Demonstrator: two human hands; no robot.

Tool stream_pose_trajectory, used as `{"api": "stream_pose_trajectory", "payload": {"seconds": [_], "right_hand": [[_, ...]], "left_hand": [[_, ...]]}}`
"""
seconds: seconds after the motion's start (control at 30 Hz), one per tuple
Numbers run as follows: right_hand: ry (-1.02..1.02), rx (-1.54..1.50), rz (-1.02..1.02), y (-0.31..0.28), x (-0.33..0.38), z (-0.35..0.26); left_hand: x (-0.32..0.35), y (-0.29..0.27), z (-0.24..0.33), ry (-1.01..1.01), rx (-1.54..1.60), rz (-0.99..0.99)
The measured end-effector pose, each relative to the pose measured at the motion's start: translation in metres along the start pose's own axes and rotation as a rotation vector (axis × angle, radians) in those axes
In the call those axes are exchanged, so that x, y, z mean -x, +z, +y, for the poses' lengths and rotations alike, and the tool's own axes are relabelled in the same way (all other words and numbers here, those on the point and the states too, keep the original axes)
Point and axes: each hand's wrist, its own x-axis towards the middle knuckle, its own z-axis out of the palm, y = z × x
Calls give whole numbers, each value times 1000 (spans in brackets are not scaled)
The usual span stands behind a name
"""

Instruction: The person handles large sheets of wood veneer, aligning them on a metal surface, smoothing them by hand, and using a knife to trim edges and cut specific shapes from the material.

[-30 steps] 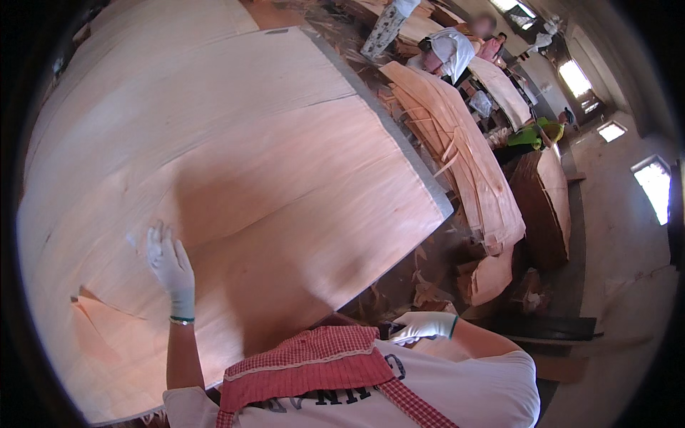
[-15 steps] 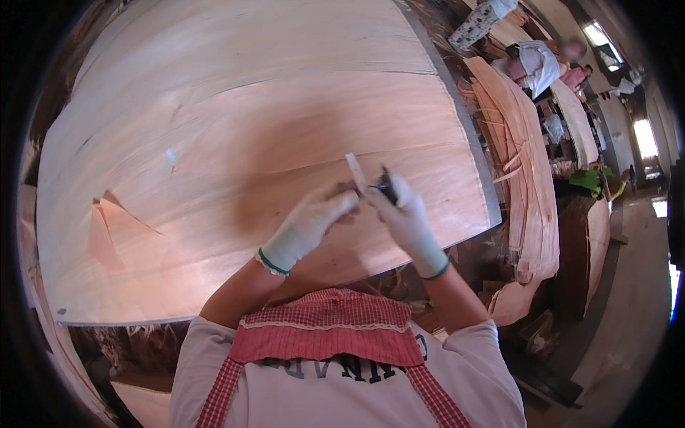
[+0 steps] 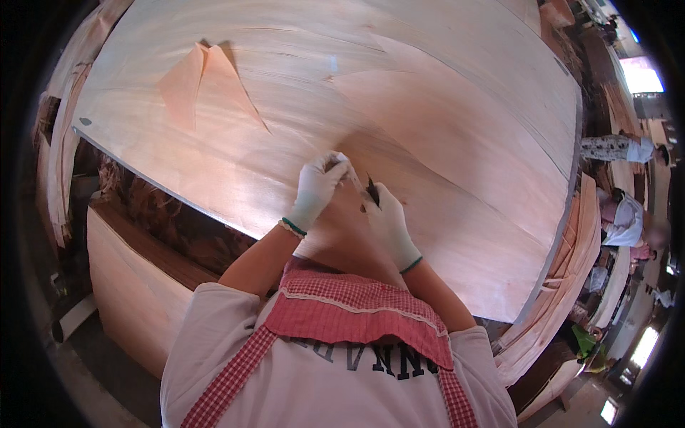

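Both my hands wear white knit gloves with green cuffs, and they hover over a large pale wood veneer sheet on a table. Pinched in the fingers of my left hand is the upper end of a narrow white strip, which looks like tape. The strip slants down toward my right hand. That hand is closed around a small dark pointed tool, its tip upward; its exact kind is unclear. Whether the right fingers also touch the strip is hard to make out.
A folded, pointed veneer scrap lies on the sheet at the far left. Stacked veneer stands at the near left, with more veneer strips along the right edge. People are at work in the right background.
My view has turned, so the table appears rotated and the veneer scrap sits higher. My left hand has risen and now pinches the strip's upper end. The tool stays in my right hand.
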Motion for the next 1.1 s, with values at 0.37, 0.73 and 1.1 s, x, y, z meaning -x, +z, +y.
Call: {"api": "stream_pose_trajectory", "payload": {"seconds": [0.37,0.73,1.1], "right_hand": [[166,-218,298,82,-196,-44],[-60,490,298,45,-196,-63],[198,-105,214,5,-164,-49]], "left_hand": [[-210,-45,62,803,-1033,330],[-199,-42,41,859,-1349,189],[-185,-46,54,820,-1033,279]]}}
